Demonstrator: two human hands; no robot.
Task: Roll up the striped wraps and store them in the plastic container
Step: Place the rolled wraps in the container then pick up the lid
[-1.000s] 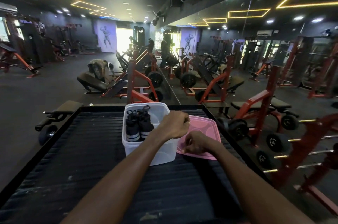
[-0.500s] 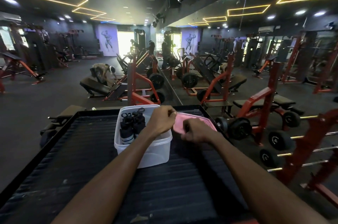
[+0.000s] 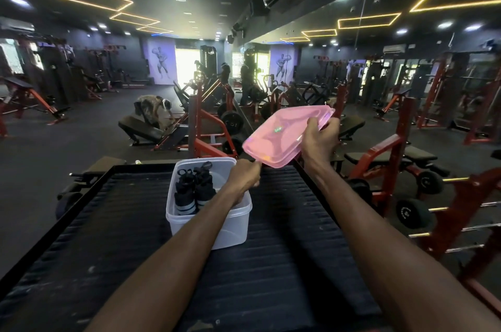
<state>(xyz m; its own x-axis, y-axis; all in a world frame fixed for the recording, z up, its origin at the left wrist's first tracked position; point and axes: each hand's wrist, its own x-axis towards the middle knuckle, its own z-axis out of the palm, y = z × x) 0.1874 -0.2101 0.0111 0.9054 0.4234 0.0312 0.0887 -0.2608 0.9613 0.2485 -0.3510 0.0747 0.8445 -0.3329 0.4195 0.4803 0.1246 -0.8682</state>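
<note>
A person stands in a dim gym at a dark ribbed surface (image 3: pixel 284 264), both bare arms reaching forward. A clear plastic container (image 3: pixel 233 228) sits on the surface, open at the top. Inside it, toward its left and far side, stand the rolled striped wraps (image 3: pixel 193 193), dark with pale bands near their lower ends.

Both hands hold a pink lid (image 3: pixel 287 136) in the air, tilted, up and to the right of the container and clear of its rim. The right hand (image 3: pixel 320 139) grasps the lid's right edge, thumb on top and fingers curled beneath. The left hand (image 3: pixel 245 174) pinches the lid's lower left corner, hovering over the container's far right corner.

The wraps appear to be stored already, so the step in hand is judged to be closing the container. To do it well, the person would level the lid, line its corners up with the container's corners, lower it flat, then press around the rim until it seats. The wraps' tops stand near the rim and may need pushing down first.

The wraps lie just left of and below the left hand, not touching it, and well apart from the right hand.
</note>
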